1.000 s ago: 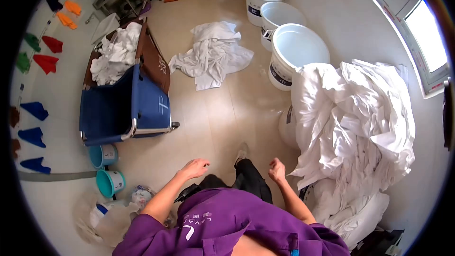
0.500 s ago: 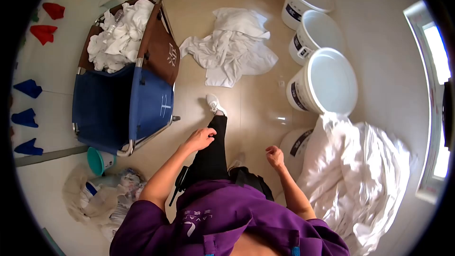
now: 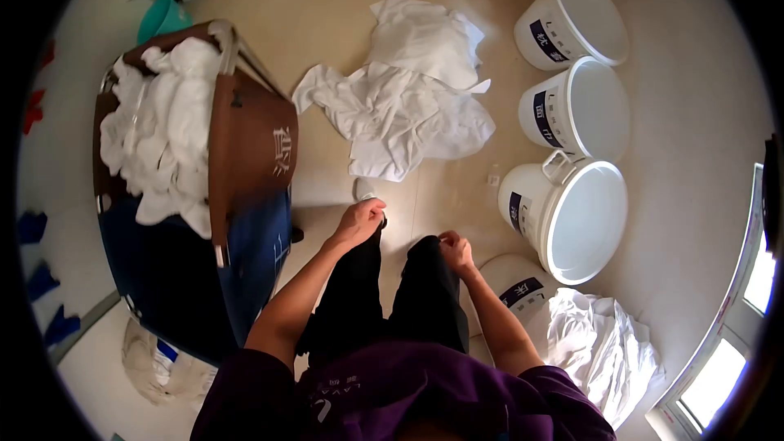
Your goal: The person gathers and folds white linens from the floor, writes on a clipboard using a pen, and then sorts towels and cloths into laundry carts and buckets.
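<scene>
My left hand (image 3: 359,223) hangs over my left trouser leg, its fingers curled together with nothing visible in them. Beside my right knee, my right hand (image 3: 457,251) is closed with bent fingers, close against the black trousers (image 3: 426,286). I cannot tell whether it touches the cloth. Ahead of both hands, a loose heap of white linen (image 3: 396,106) lies crumpled on the floor, with a flatter folded-looking piece at its far end. My left shoe (image 3: 365,189) is just short of the heap.
At left stands a laundry cart with a brown section (image 3: 253,135) full of white linen (image 3: 163,131) and a dark blue section (image 3: 269,253). Several white buckets (image 3: 531,200) line the right wall. White cloth (image 3: 600,347) is piled near my right elbow. A teal bucket (image 3: 162,18) stands beyond the cart.
I have moved forward, so the cart and buckets sit nearer and lower in view. My left hand's fingers have drawn together. My right hand has moved in beside the right knee.
</scene>
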{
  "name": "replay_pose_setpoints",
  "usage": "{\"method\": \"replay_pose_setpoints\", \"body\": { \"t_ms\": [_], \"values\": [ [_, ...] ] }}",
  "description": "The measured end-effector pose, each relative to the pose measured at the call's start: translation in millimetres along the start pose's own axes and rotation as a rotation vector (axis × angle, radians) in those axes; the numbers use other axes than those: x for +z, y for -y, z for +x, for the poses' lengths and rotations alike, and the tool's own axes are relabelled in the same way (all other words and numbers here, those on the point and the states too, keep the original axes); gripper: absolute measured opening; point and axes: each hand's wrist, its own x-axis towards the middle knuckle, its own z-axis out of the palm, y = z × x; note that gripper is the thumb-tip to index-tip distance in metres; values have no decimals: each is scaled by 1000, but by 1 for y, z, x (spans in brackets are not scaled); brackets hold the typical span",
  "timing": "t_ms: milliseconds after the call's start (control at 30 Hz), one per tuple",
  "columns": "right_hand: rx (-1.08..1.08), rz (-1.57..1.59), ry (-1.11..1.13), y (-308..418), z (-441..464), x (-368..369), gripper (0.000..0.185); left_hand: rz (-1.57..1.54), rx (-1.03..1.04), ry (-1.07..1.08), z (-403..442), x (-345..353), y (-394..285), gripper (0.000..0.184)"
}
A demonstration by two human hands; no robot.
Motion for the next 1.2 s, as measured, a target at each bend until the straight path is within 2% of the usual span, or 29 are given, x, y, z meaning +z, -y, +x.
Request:
{"method": "replay_pose_setpoints", "body": {
  "t_ms": [33, 133, 267, 333, 400, 467, 500, 533, 567, 600, 667, 700, 733, 767, 800, 867, 933, 967, 1033, 1067, 1100, 1133, 1167, 1200],
  "values": [
    [-53, 11, -57, 16, 39, -11, 20, -6, 7, 22, 27, -2, 4, 20],
    [-38, -29, -9, 46, 102, -29, 17, -27, -102, 12, 58, -10, 26, 19],
    [-35, -110, 65, 30, 213, -22, 15, -40, -187, -26, 113, 2, 69, 17],
    [47, -102, 128, 11, 283, -9, 13, 18, -186, -76, 157, 12, 83, 18],
    [342, 418, 180, 4, 376, 7, 19, -71, -270, -135, 214, 32, 112, 19],
    [576, 726, 237, 17, 418, 1, 52, -150, -318, -183, 250, 47, 124, 20],
    [665, 951, 120, 27, 476, 7, 63, -257, -379, -262, 291, 59, 140, 21],
    [769, 1185, -33, 46, 490, 0, 75, -361, -437, -309, 295, 65, 136, 22],
    [746, 1367, -126, 76, 521, -15, 83, -549, -423, -331, 300, 76, 137, 25],
    [742, 1537, -225, 82, 559, -23, 92, -725, -516, -284, 312, 80, 109, 26],
    [553, 1463, -34, 72, 585, -29, 79, -757, -563, -244, 312, 84, 96, 26],
    [564, 1456, -18, 70, 612, -29, 79, -735, -643, -195, 310, 93, 84, 26],
    [713, 1361, -139, 79, 623, -33, 54, -776, -611, -218, 310, 94, 84, 26],
    [848, 1257, -255, 88, 627, -39, 30, -742, -675, -195, 303, 94, 79, 27],
    [762, 1014, -242, 88, 611, -45, 26, -716, -734, -162, 313, 93, 68, 28],
    [727, 1076, -148, 100, 579, -59, 27, -709, -711, -115, 320, 86, 61, 31],
    [346, 1078, 277, 135, 508, -82, 31, -1107, -762, -209, 335, 74, 50, 36],
    [259, 1026, 422, 150, 470, -91, 32, -1429, -696, -232, 347, 63, 44, 43],
    [373, 790, 702, 172, 388, -103, 33, -1992, -670, -186, 386, 21, 16, 48],
    [401, 664, 841, 179, 360, -105, 34, -1944, -729, -248, 396, 10, -8, 50],
    [394, 545, 967, 184, 342, -107, 35, -1921, -724, -155, 406, 13, -1, 48],
    [289, 417, 1096, 188, 332, -102, 39, -1898, -712, -82, 411, 5, -1, 47],
    [254, 398, 1118, 188, 334, -102, 40, -1802, -712, -84, 411, 1, -6, 36],
    [218, 384, 1142, 189, 337, -102, 41, -1797, -714, -80, 412, -2, -9, 36]
  ]
}}
